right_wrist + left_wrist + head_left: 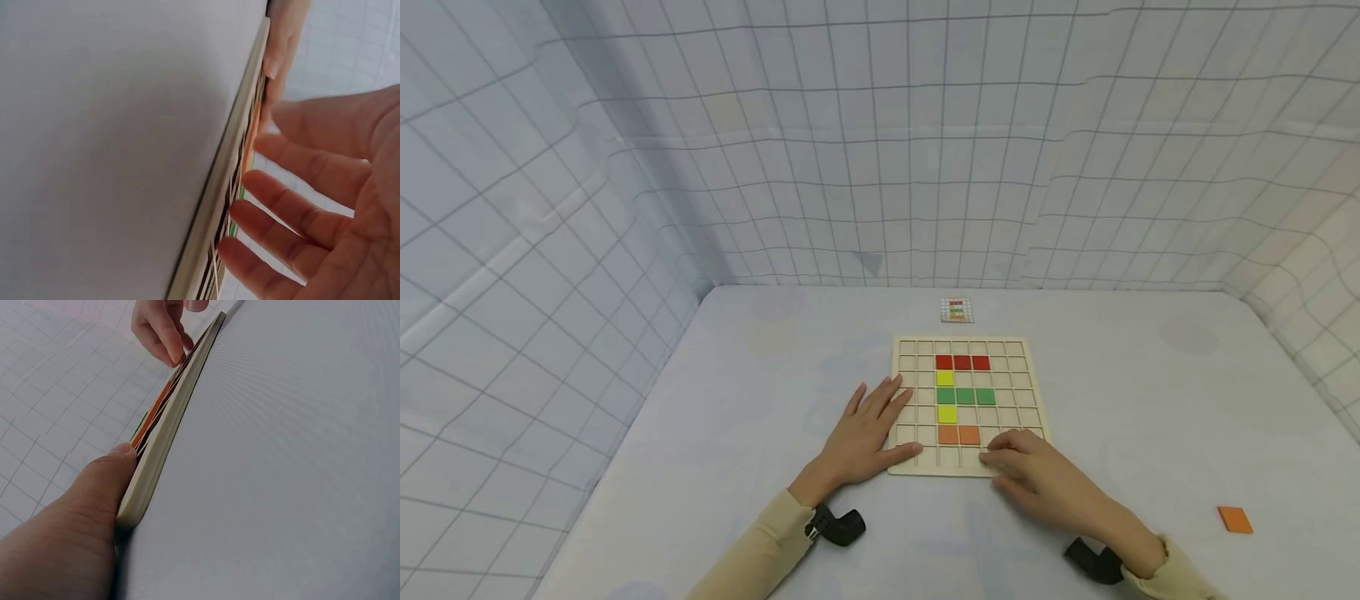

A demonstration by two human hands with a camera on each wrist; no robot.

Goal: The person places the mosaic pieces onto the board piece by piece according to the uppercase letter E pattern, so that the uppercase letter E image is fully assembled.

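Observation:
A pale wooden grid board [1018,375] lies flat on the table. Set in its cells are three red tiles [962,362], two yellow tiles [947,414], three green tiles [966,396] and two visible orange tiles [958,435]. My left hand [865,437] rests spread on the board's left side, its thumb [103,478] over the near corner. At the lower right of the board, my right hand [1037,479] has fingertips at the cells beside the orange tiles, covering some. In the right wrist view its fingers [281,200] are loosely bent, thumb apart, with nothing seen between them.
A small pattern card [957,310] with a similar coloured grid lies behind the board. One loose orange tile [1236,519] is on the table far to the right. Checked white cloth walls [880,167] enclose the back and sides. Each wrist carries a black device [842,527].

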